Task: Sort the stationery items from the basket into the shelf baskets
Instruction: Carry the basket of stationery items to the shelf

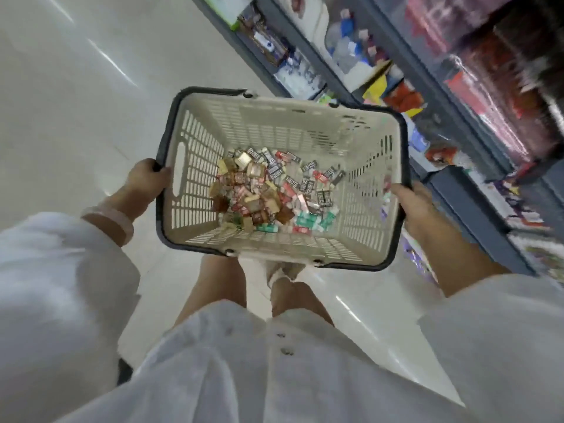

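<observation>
Seen from above, in a shop aisle; held out in front of the body, above the legs and the pale glossy floor (76,96); a beige slotted basket (274,120) with a dark rim, carried level between two hands.

Left hand (146,178) on the short left end of the basket, fingers curled over the dark rim, thumb lying on the inner beige edge beside the oval handle slot; a pale pink bracelet (113,219) around that wrist; a loose white sleeve (55,270) behind it.

Right hand (412,206) on the opposite short end, palm against the outer wall, fingers wrapped around the rim and under it; fingertips hidden behind the basket, so the exact grip not fully visible.

Inside, on the bottom of the basket, a loose heap of small stationery items (274,190); gold and brown flat pieces gathered on the left side of the heap; grey, red and green wrapped packets spread toward the right and the near side; print on them too small to read.

To the right, running diagonally, dark shelves (451,196) full of coloured goods, blurred; contents not possible to name; no shelf baskets clearly distinguishable there.

Below the basket, bare knees and a white buttoned garment (274,361).
</observation>
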A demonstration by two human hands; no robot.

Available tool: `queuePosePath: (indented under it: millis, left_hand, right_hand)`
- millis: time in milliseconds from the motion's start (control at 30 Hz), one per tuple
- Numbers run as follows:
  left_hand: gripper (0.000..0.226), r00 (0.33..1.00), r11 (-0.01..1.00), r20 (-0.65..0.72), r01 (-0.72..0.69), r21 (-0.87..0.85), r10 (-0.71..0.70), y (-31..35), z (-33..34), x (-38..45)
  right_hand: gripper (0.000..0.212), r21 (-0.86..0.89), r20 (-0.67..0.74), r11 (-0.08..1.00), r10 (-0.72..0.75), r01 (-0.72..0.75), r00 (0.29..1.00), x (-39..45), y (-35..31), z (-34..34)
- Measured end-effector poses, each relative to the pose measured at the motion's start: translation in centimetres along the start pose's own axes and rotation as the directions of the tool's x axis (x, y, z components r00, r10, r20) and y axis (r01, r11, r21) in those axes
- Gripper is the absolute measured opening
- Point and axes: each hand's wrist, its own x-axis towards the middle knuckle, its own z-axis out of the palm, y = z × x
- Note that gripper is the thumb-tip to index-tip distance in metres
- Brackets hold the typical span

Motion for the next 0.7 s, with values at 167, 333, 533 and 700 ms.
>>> queuePosePath:
  millis: [167, 333, 533, 700]
  left_hand:
    - [0.019, 0.995, 0.973, -0.054, 0.074, -0.22, -0.087, -2.1, -8.5, 3.5]
    - [0.023, 0.975, 0.916, -0.094, 0.154, -0.372, -0.202, -2.4, -17.5, 8.8]
    - [0.026, 0.942, 0.858, -0.148, 0.201, -0.472, -0.303, -1.1, -27.6, 15.7]
    - [0.026, 0.9, 0.796, -0.186, 0.234, -0.559, -0.395, 1.3, -34.3, 23.1]
  right_hand:
    - [0.027, -0.145, 0.107, 0.982, -0.103, 0.118, 0.989, 0.4, -12.4, 9.3]
    - [0.009, -0.159, 0.131, 0.978, -0.113, 0.134, 0.985, -0.1, -25.8, 20.2]
    - [0.011, -0.165, 0.217, 0.953, -0.218, 0.256, 0.951, -1.1, -40.1, 32.2]
    - [0.013, -0.205, 0.319, 0.929, -0.235, 0.308, 0.918, 1.9, -51.3, 42.1]
